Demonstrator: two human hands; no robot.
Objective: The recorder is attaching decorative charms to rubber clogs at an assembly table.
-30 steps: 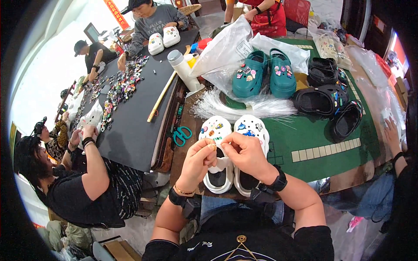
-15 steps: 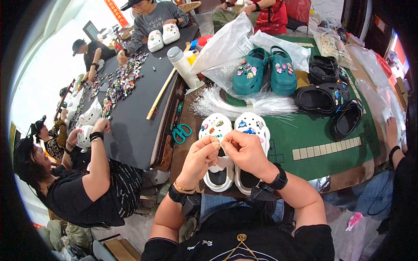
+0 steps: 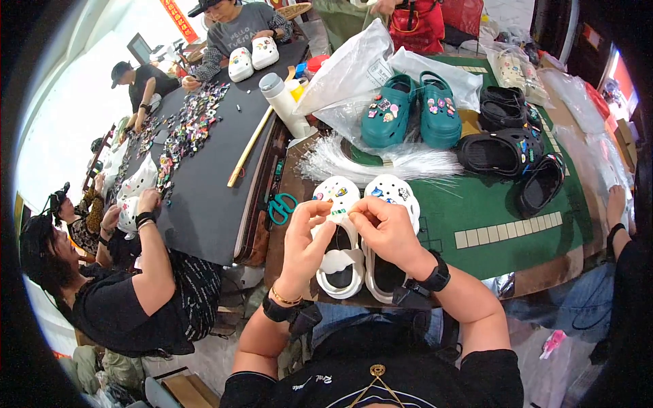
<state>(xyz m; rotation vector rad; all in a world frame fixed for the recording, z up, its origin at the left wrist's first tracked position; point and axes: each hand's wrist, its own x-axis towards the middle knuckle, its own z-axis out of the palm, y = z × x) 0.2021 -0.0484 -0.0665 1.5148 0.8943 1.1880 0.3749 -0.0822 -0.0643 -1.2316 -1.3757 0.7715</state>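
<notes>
A pair of white clogs lies in front of me: the left clog (image 3: 335, 185) and the right clog (image 3: 389, 183) both carry small colourful charms on their toes. My left hand (image 3: 307, 238) is over the left clog, its thumb and forefinger apart with nothing visible between them. Above the gap between the clogs, my right hand (image 3: 386, 234) pinches with thumb and forefinger. Whatever it holds is too small or thin to make out. Both hands partly cover the clogs. Just beyond them lies a bundle of thin clear plastic strands (image 3: 422, 165).
Teal scissors (image 3: 281, 208) rest at the table's left edge. Teal clogs (image 3: 388, 122) and black clogs (image 3: 500, 151) with charms stand farther back on the green mat (image 3: 442, 255). A white bottle (image 3: 282, 102) stands at the back left. Co-workers sit around the dark table (image 3: 211, 183) with piled charms.
The fingers of my left hand have spread apart from a pinch and moved slightly left. My right hand stays pinched in nearly the same place.
</notes>
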